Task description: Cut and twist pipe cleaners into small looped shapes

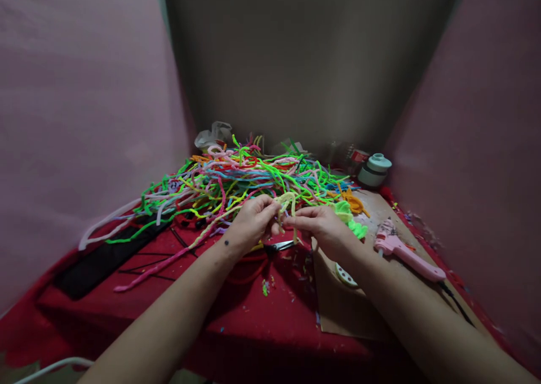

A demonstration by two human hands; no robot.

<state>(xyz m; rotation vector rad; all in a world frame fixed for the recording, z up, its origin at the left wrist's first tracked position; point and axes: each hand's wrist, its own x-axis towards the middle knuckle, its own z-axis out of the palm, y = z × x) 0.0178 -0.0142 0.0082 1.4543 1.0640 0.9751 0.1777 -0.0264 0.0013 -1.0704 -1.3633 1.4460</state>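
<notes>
My left hand (250, 223) and my right hand (322, 228) meet in the middle of the table, both pinched on a pale yellow pipe cleaner (287, 200) bent into a loop between them. Just behind the hands lies a big tangled heap of pipe cleaners (236, 181) in many colours. Under my hands a pair of scissors (279, 246) lies on the red tablecloth (253, 316).
A pink glue gun (406, 251) with a black cord lies at the right on a sheet of brown cardboard (342, 311). Pale green rolls (375, 170) stand at the back right, a crumpled plastic bag (213, 135) at the back. A black strip (105, 257) lies left. Walls close in all round.
</notes>
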